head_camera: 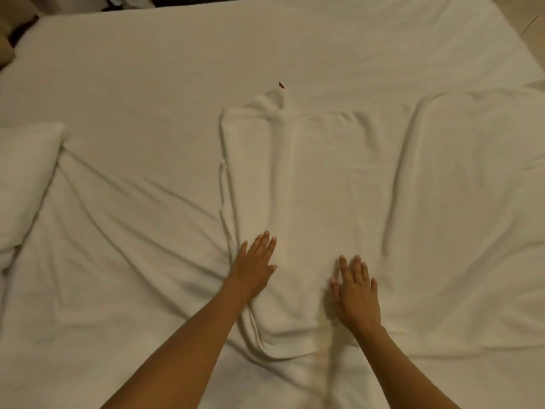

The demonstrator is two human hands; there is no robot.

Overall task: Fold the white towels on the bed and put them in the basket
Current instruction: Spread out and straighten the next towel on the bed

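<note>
A white towel (309, 178) lies on the bed (147, 69), folded lengthwise into a long strip that runs away from me. My left hand (256, 262) rests flat on the strip's near left edge, fingers spread. My right hand (355, 287) lies palm down on its near right part. Neither hand grips anything. A second white towel (472, 187) is spread flat to the right, and the strip overlaps its left side. No basket is in view.
A white pillow (23, 178) lies at the left edge of the bed. The sheet is wrinkled to the left of the towel. A small red speck (282, 85) sits beyond the strip's far end. Dark furniture shows past the bed's far left corner.
</note>
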